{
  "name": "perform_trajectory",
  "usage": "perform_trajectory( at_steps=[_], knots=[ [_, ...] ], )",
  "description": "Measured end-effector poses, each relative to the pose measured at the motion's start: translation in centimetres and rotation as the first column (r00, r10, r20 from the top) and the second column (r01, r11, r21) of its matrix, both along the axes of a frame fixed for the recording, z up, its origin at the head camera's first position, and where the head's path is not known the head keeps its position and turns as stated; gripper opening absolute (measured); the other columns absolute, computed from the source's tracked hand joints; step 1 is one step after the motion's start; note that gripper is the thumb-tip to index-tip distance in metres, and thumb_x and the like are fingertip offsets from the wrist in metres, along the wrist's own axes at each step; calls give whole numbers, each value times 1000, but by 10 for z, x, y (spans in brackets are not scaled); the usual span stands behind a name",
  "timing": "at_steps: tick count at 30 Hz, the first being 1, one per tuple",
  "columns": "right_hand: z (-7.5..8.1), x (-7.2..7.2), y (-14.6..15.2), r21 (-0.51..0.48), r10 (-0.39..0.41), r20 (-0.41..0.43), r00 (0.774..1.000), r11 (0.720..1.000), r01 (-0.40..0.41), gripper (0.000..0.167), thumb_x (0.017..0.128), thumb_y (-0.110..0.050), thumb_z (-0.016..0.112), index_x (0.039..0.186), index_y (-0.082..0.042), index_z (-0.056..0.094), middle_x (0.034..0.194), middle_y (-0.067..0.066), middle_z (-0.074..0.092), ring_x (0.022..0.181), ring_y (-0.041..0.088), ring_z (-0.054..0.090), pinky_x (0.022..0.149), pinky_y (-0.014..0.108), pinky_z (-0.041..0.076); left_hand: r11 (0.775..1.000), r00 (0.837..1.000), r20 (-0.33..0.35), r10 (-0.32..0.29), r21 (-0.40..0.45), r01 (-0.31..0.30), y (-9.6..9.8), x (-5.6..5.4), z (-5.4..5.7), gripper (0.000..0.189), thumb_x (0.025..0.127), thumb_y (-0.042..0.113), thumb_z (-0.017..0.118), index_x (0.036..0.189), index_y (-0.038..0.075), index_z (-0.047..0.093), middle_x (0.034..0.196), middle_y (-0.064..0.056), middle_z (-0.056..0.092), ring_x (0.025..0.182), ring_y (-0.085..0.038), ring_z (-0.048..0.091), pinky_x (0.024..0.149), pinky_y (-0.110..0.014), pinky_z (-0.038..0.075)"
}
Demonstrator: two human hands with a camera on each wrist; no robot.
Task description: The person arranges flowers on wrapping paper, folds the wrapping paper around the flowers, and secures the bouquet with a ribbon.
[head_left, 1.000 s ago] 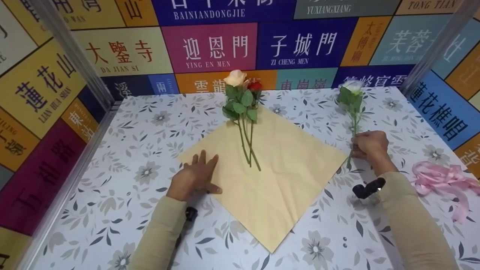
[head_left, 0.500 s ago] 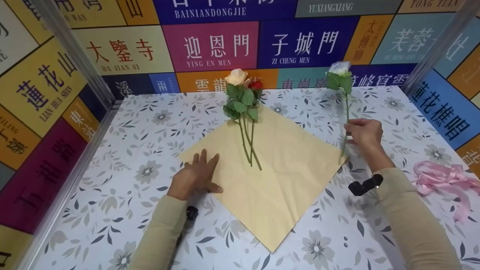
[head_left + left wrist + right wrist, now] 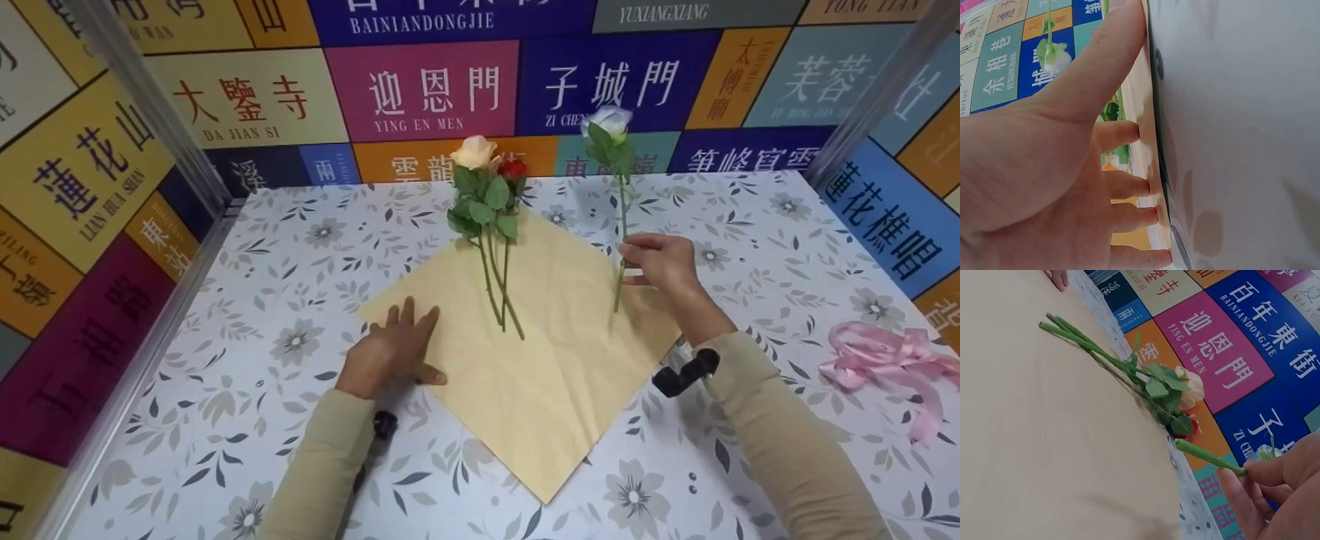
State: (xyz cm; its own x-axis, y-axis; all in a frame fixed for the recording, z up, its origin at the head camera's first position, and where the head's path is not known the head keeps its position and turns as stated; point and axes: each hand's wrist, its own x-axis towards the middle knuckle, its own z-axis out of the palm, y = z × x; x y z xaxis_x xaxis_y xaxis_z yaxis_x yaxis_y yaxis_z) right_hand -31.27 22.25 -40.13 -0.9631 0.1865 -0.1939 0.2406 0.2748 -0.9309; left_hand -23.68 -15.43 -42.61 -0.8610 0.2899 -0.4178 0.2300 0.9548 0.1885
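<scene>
In the head view my right hand (image 3: 664, 266) pinches the stem of a white rose (image 3: 609, 124), held upright above the right part of a tan sheet of wrapping paper (image 3: 555, 390). The stem's cut end (image 3: 1202, 453) juts out past the fingertips in the right wrist view. My left hand (image 3: 390, 352) rests with spread fingers on the paper's left corner. A peach rose (image 3: 474, 154) and a red rose (image 3: 513, 171) lie together on the upper part of the paper, blooms towards the back and stems crossing. Leaves hide part of the red bloom.
A heap of pink ribbon (image 3: 885, 356) lies on the right side of the table. The table's cover (image 3: 292, 420) is white with grey flowers and leaves. Panels with printed lettering (image 3: 427, 90) stand behind the table and at both sides.
My right hand has lifted the white rose from the right of the paper and carried it left, over the paper. My left hand and the two lying roses stay in place.
</scene>
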Motion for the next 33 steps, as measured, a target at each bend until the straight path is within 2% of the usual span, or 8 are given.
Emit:
perform_trajectory(
  at_steps=[7, 10, 14, 18, 23, 25, 30, 33],
  knots=[
    [-4, -2, -31, -59, 51, -2, 999, 997, -51, 44, 99, -15, 63, 139, 1, 56, 125, 12, 66, 88, 6, 69, 73, 24, 61, 1000, 1000, -3, 4, -2, -4, 1, -1, 0, 107, 84, 52, 75, 161, 9, 15, 164, -33, 5, 151, -52, 12, 115, -71, 24],
    [-6, -3, -43, -80, 76, -1, 997, 994, -76, 43, 99, -15, 63, 139, 1, 57, 124, 13, 66, 86, 6, 69, 73, 25, 61, 1000, 1000, -3, 7, 2, -7, 2, -1, -1, 107, 84, 52, 76, 161, 9, 16, 164, -33, 5, 152, -52, 12, 115, -71, 24],
    [-11, -5, -61, -129, 81, 28, 996, 989, -77, 42, 99, -15, 63, 138, -1, 58, 122, 11, 67, 86, 7, 69, 71, 25, 61, 1000, 1000, -8, 1, -2, -1, 2, -1, -2, 107, 84, 53, 75, 161, 10, 15, 164, -32, 5, 152, -51, 12, 116, -70, 25],
    [-18, -7, -78, -189, 88, 58, 994, 979, -75, 43, 98, -14, 63, 139, -2, 58, 133, 18, 64, 94, 14, 70, 70, 25, 61, 1000, 1000, -14, 1, 0, -1, 2, -1, -2, 107, 83, 53, 75, 161, 10, 16, 164, -33, 6, 151, -52, 13, 116, -70, 25],
    [-26, -10, -95, -262, 108, 77, 991, 961, -84, 43, 99, -12, 63, 140, -2, 57, 139, 20, 60, 96, 15, 68, 67, 23, 60, 1000, 1000, -1, 14, 3, -14, 2, -1, -3, 107, 83, 52, 75, 162, 11, 14, 165, -31, 4, 152, -50, 10, 117, -69, 23],
    [-29, -11, -101, -280, 107, 83, 991, 957, -80, 42, 99, -12, 63, 139, -2, 58, 138, 20, 61, 93, 14, 69, 65, 22, 60, 1000, 1000, 2, 14, 4, -14, 2, -2, -3, 107, 83, 52, 75, 162, 11, 14, 165, -31, 4, 152, -50, 10, 117, -69, 22],
    [-35, -14, -111, -277, 105, 91, 990, 958, -77, 39, 98, -11, 63, 136, -3, 61, 136, 19, 63, 71, 9, 70, 62, 22, 59, 1000, 1000, 4, 16, 8, -16, 1, -2, -3, 108, 83, 52, 75, 162, 11, 14, 164, -32, 4, 152, -51, 10, 117, -69, 22],
    [-40, -17, -114, -266, 101, 92, 991, 961, -74, 38, 97, -11, 64, 135, -4, 62, 123, 19, 69, 60, 7, 66, 60, 23, 59, 1000, 1000, -3, 14, 10, -14, 0, -2, -2, 108, 83, 52, 76, 162, 11, 15, 164, -32, 4, 152, -51, 10, 117, -69, 23]
  ],
)
